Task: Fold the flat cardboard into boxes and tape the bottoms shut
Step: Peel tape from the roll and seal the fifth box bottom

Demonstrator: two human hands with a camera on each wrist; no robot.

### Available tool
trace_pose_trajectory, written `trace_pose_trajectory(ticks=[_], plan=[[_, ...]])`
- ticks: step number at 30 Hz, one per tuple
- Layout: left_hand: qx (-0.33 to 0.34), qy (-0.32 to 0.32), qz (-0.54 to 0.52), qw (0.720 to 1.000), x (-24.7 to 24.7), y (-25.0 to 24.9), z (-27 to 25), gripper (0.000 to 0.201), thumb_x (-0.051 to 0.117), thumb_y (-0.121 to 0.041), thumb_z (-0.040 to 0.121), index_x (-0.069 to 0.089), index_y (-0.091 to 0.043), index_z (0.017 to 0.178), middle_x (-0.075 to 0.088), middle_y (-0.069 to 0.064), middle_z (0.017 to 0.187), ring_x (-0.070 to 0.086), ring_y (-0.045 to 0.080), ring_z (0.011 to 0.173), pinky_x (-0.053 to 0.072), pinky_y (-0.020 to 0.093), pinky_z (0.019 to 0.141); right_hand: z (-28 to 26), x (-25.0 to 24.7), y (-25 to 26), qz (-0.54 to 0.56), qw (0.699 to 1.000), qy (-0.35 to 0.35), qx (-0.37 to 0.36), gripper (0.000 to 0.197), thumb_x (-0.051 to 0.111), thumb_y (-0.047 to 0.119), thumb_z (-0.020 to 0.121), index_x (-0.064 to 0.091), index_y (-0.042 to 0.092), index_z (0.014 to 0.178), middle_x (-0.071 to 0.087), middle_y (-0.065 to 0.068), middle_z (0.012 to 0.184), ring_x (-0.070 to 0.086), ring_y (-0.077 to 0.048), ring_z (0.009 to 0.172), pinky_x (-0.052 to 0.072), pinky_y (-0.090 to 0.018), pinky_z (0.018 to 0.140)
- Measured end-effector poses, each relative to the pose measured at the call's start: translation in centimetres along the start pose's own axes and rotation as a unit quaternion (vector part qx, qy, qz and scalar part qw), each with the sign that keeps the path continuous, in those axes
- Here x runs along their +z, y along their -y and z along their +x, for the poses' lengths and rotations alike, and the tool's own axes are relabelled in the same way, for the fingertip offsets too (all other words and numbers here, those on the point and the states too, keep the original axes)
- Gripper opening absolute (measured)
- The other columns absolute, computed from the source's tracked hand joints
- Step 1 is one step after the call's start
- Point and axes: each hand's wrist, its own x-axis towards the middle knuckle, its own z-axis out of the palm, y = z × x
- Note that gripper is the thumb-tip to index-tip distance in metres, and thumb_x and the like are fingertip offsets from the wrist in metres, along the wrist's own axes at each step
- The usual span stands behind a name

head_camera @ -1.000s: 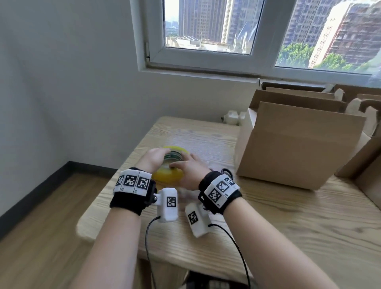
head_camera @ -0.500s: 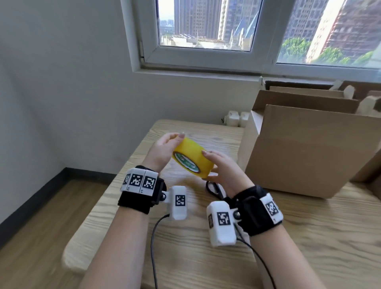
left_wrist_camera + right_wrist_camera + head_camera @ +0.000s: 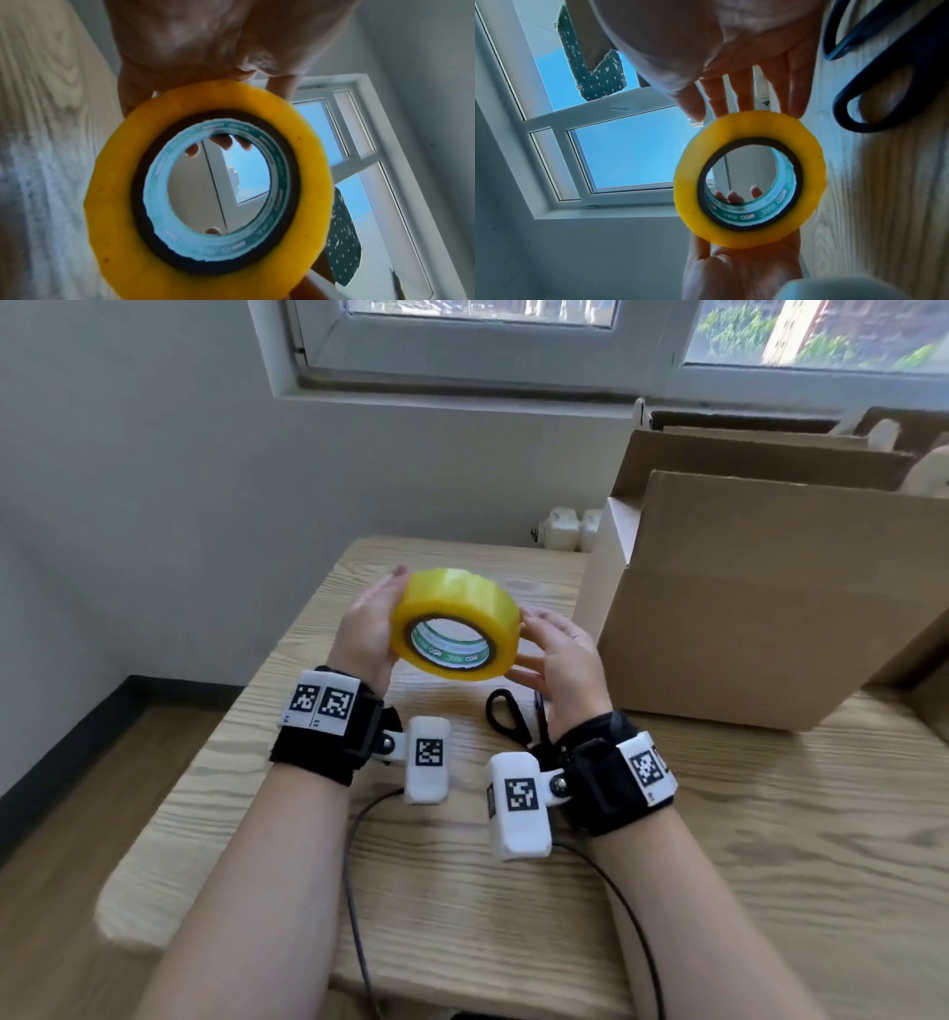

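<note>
A yellow tape roll point(image 3: 457, 595) with a green-printed core is held in the air above the wooden table point(image 3: 770, 839), its hole facing me. My left hand point(image 3: 367, 629) grips its left side, with fingertips curled over the far face. My right hand point(image 3: 565, 654) cups its right side, fingers along the rim. The left wrist view shows the tape roll point(image 3: 107, 203) close under the left hand point(image 3: 192, 40). In the right wrist view the tape roll point(image 3: 813, 182) sits between the right hand point(image 3: 718, 30) and the left palm point(image 3: 744, 263). A folded-up cardboard box point(image 3: 760, 608) stands to the right.
Black-handled scissors point(image 3: 506, 716) lie on the table just below my right hand, also seen as scissors point(image 3: 841, 113) in the right wrist view. More cardboard boxes point(image 3: 760, 449) stand behind the near one. The table's left edge drops to the floor; a wall and window lie ahead.
Both hands lifted the tape roll off the table and tipped it up, so its hole now faces me. It sits higher and nearer than a second ago.
</note>
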Motion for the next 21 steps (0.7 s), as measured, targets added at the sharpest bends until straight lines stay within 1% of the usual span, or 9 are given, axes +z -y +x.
trace_pose_trajectory(ticks=[3, 5, 9, 11, 13, 15, 17, 19, 21], plan=[[-0.071, 0.014, -0.061, 0.996, -0.7, 0.1, 0.0, 0.039, 0.045, -0.042, 0.101, 0.059, -0.016, 0.126, 0.063, 0.015, 0.109, 0.061, 0.031, 0.102, 0.053, 0.046, 0.086, 0.0, 0.1, -0.4, 0.002, 0.999, -0.002, -0.042, 0.016, 0.056, 0.012, 0.1, 0.069, 0.018, 0.096, 0.068, 0.004, 0.081, 0.061, -0.012, 0.076, 0.05, -0.029, 0.069], [-0.113, 0.034, -0.086, 0.989, -1.0, 0.1, -0.1, 0.043, 0.035, -0.044, 0.104, 0.061, -0.014, 0.12, 0.065, 0.01, 0.099, 0.062, 0.03, 0.097, 0.055, 0.045, 0.082, 0.1, 0.2, -0.4, 0.005, 0.999, 0.002, -0.053, 0.015, 0.057, 0.013, 0.099, 0.071, 0.017, 0.095, 0.068, 0.006, 0.077, 0.06, -0.011, 0.074, 0.048, -0.033, 0.072], [-0.183, 0.042, -0.122, 0.975, -1.6, 0.2, -0.4, 0.039, 0.037, -0.036, 0.104, 0.061, -0.011, 0.087, 0.061, 0.007, 0.086, 0.062, 0.029, 0.093, 0.052, 0.046, 0.083, -0.2, 0.7, -0.5, -0.016, 0.998, 0.033, -0.055, 0.02, 0.053, 0.017, 0.1, 0.07, 0.02, 0.109, 0.071, -0.008, 0.108, 0.063, -0.026, 0.104, 0.046, -0.043, 0.097], [-0.221, 0.043, -0.129, 0.966, -1.9, 0.4, -0.3, 0.034, 0.04, -0.036, 0.103, 0.062, -0.011, 0.098, 0.063, 0.01, 0.103, 0.062, 0.032, 0.104, 0.054, 0.049, 0.086, -0.6, 0.8, -0.3, 0.004, 0.997, 0.061, -0.048, 0.021, 0.051, 0.013, 0.1, 0.068, 0.018, 0.111, 0.069, -0.012, 0.109, 0.062, -0.03, 0.106, 0.046, -0.041, 0.099], [-0.236, 0.049, -0.12, 0.963, -1.7, 0.2, -0.6, 0.047, 0.037, -0.045, 0.103, 0.059, -0.008, 0.124, 0.06, 0.015, 0.128, 0.059, 0.036, 0.118, 0.056, 0.054, 0.084, -1.0, 0.9, 0.0, 0.034, 0.994, 0.099, -0.041, 0.019, 0.052, 0.009, 0.099, 0.069, 0.018, 0.104, 0.07, -0.009, 0.097, 0.064, -0.027, 0.094, 0.05, -0.037, 0.088], [-0.197, 0.055, -0.102, 0.974, -1.1, 0.2, -0.5, 0.058, 0.031, -0.054, 0.103, 0.06, -0.01, 0.127, 0.063, 0.017, 0.124, 0.064, 0.032, 0.107, 0.057, 0.046, 0.076, -1.3, 1.2, 0.1, 0.035, 0.992, 0.115, -0.044, 0.018, 0.055, 0.01, 0.098, 0.069, 0.021, 0.099, 0.071, -0.002, 0.091, 0.065, -0.02, 0.085, 0.052, -0.034, 0.079], [-0.107, 0.069, -0.021, 0.992, -0.3, 0.1, -0.8, 0.04, 0.043, -0.048, 0.101, 0.065, -0.015, 0.108, 0.064, 0.012, 0.099, 0.065, 0.02, 0.077, 0.053, 0.029, 0.06, -1.5, 1.5, 0.0, 0.009, 0.992, 0.113, -0.056, 0.016, 0.059, 0.012, 0.097, 0.07, 0.023, 0.095, 0.07, -0.002, 0.091, 0.064, -0.02, 0.087, 0.053, -0.036, 0.08], [-0.027, 0.099, 0.067, 0.992, 0.4, 0.1, -1.4, 0.022, 0.059, -0.035, 0.094, 0.064, -0.017, 0.106, 0.063, 0.008, 0.096, 0.062, 0.015, 0.076, 0.051, 0.023, 0.064, -1.6, 1.7, -0.1, -0.004, 0.991, 0.114, -0.064, 0.013, 0.061, 0.013, 0.096, 0.07, 0.022, 0.095, 0.07, -0.003, 0.092, 0.065, -0.021, 0.088, 0.054, -0.037, 0.08], [-0.001, 0.131, 0.11, 0.985, 0.8, 0.6, -1.6, 0.02, 0.067, -0.029, 0.09, 0.066, -0.017, 0.105, 0.069, 0.002, 0.093, 0.065, 0.012, 0.081, 0.052, 0.022, 0.071, -1.7, 1.5, 0.0, 0.011, 0.991, 0.118, -0.065, 0.01, 0.062, 0.015, 0.096, 0.071, 0.02, 0.097, 0.072, 0.0, 0.089, 0.067, -0.018, 0.084, 0.056, -0.034, 0.075]])
